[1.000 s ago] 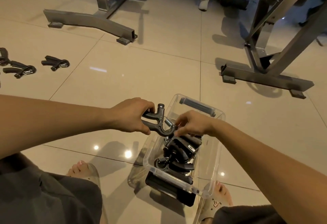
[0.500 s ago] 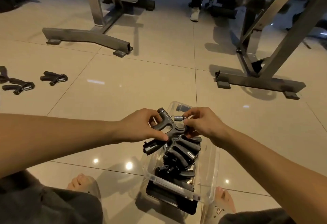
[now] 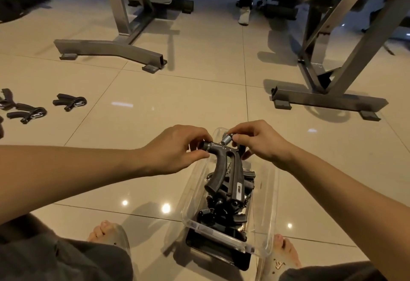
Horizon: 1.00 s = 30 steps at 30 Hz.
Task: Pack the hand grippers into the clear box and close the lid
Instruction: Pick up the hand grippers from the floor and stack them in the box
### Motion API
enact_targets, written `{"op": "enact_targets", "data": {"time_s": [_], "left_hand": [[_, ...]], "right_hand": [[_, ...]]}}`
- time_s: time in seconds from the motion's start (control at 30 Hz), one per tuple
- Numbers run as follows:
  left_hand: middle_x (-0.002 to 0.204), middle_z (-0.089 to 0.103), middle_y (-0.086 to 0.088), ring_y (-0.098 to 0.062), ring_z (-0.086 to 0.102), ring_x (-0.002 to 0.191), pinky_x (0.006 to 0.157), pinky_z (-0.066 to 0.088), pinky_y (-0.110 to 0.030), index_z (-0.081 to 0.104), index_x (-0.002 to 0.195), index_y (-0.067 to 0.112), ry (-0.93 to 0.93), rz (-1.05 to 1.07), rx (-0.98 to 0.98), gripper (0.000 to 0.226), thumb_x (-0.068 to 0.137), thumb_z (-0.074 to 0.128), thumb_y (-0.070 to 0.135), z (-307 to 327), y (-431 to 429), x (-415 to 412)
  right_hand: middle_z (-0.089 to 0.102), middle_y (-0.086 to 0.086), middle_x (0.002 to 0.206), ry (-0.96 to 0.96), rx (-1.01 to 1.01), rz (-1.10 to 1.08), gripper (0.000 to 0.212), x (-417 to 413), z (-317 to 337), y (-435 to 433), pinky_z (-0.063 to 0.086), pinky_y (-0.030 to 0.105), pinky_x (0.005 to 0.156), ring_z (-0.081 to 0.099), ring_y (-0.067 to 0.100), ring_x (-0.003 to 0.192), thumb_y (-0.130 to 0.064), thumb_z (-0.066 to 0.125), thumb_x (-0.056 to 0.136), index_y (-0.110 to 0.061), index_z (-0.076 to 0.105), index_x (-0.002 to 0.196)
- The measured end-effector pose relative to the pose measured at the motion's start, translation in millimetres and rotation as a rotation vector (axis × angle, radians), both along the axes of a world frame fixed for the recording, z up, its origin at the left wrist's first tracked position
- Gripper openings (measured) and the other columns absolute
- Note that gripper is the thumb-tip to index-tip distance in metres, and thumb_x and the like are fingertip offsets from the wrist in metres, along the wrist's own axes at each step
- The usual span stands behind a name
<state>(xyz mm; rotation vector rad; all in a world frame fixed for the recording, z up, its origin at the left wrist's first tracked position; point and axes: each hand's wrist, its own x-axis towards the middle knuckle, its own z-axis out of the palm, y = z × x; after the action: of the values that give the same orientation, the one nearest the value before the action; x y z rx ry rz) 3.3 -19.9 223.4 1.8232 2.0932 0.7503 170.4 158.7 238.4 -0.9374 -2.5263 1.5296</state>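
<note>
One hand gripper point(image 3: 224, 167) is held over the far end of the clear box point(image 3: 274, 201). Left hand point(image 3: 175, 147) grip: closed, pinching the knob end. Right hand point(image 3: 260, 144) grip: closed, pinching the spring end. The handles point down, apparently touching the packed grippers point(image 3: 221, 214). The box stands on the floor point(image 3: 177, 103).

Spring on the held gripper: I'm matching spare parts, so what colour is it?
Silver, bare shiny metal; the spring shows best in the head view.
</note>
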Motion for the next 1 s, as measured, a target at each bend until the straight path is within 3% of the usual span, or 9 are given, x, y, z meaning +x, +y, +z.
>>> {"op": "enact_targets", "data": {"time_s": [0.17, 0.33, 0.57, 0.67, 0.77, 0.87, 0.93, 1.0], "left_hand": [[0.085, 0.064, 0.013, -0.006, 0.059, 0.078, 0.067, 0.050, -0.026, 0.070, 0.107, 0.024, 0.044, 0.069, 0.084, 0.018, 0.094, 0.067, 0.035, 8, 6, -8], [0.082, 0.063, 0.012, -0.007, 0.058, 0.076, 0.067, 0.049, -0.030, 0.070, 0.101, 0.024, 0.046, 0.155, 0.061, 0.016, 0.093, 0.066, 0.038, 11, 12, -17], [0.083, 0.061, 0.012, -0.010, 0.054, 0.078, 0.067, 0.047, -0.032, 0.070, 0.095, 0.025, 0.172, 0.121, 0.013, 0.033, 0.090, 0.060, 0.056, 5, 12, -18], [0.090, 0.067, 0.014, -0.007, 0.059, 0.088, 0.077, 0.052, -0.036, 0.075, 0.094, 0.026, 0.050, 0.178, 0.010, 0.040, 0.083, 0.060, 0.062, 5, 13, -19], [0.090, 0.074, 0.012, -0.004, 0.068, 0.087, 0.085, 0.058, -0.040, 0.078, 0.094, 0.024, -0.178, 0.207, -0.019, 0.027, 0.084, 0.073, 0.049, 6, 16, -18], [0.080, 0.076, 0.000, -0.018, 0.072, 0.078, 0.080, 0.059, -0.047, 0.078, 0.088, 0.018, -0.381, 0.212, -0.061, 0.017, 0.085, 0.078, 0.036, 7, 17, -15], [0.076, 0.075, -0.006, -0.025, 0.070, 0.076, 0.079, 0.058, -0.045, 0.078, 0.083, 0.016, -0.471, 0.254, -0.083, 0.020, 0.085, 0.079, 0.036, 6, 17, -14], [0.068, 0.071, -0.009, -0.020, 0.063, 0.062, 0.066, 0.054, -0.033, 0.077, 0.079, 0.010, -0.552, 0.307, -0.123, 0.027, 0.085, 0.078, 0.036, 4, 16, -14]], "right_hand": [[0.071, 0.016, 0.101, 0.044, -0.161, -0.131, 0.024, -3, 4, -1, 0.064, 0.043, 0.072, 0.072, 0.025, 0.079, -0.024, 0.061, 0.100, -0.010, 0.064, 0.119], [0.069, 0.007, 0.110, -0.038, -0.178, -0.031, 0.048, -7, 18, -7, 0.063, 0.040, 0.079, 0.075, 0.020, 0.089, -0.055, 0.062, 0.092, -0.016, 0.066, 0.118], [0.070, -0.002, 0.106, -0.087, -0.018, 0.162, 0.039, -7, 8, -24, 0.059, 0.035, 0.087, 0.069, 0.012, 0.096, -0.042, 0.076, 0.085, -0.021, 0.069, 0.118], [0.072, -0.005, 0.102, -0.066, 0.050, 0.213, 0.031, -7, -1, -30, 0.060, 0.034, 0.087, 0.071, 0.012, 0.091, -0.031, 0.074, 0.090, -0.019, 0.073, 0.118], [0.074, -0.005, 0.100, -0.031, 0.086, 0.203, 0.025, -7, -4, -29, 0.056, 0.026, 0.084, 0.069, 0.010, 0.091, -0.021, 0.068, 0.094, -0.017, 0.075, 0.118], [0.074, -0.006, 0.092, -0.022, 0.069, 0.206, 0.020, -6, -2, -28, 0.049, 0.015, 0.073, 0.066, 0.004, 0.082, -0.017, 0.067, 0.095, -0.016, 0.077, 0.112], [0.072, -0.007, 0.090, -0.037, 0.146, 0.218, 0.019, -7, -2, -26, 0.050, 0.020, 0.074, 0.064, 0.006, 0.081, -0.020, 0.068, 0.094, -0.017, 0.078, 0.110], [0.068, -0.010, 0.095, -0.062, 0.359, 0.261, 0.024, -7, -3, -26, 0.050, 0.028, 0.078, 0.062, 0.007, 0.086, -0.032, 0.071, 0.091, -0.021, 0.077, 0.111]]}}
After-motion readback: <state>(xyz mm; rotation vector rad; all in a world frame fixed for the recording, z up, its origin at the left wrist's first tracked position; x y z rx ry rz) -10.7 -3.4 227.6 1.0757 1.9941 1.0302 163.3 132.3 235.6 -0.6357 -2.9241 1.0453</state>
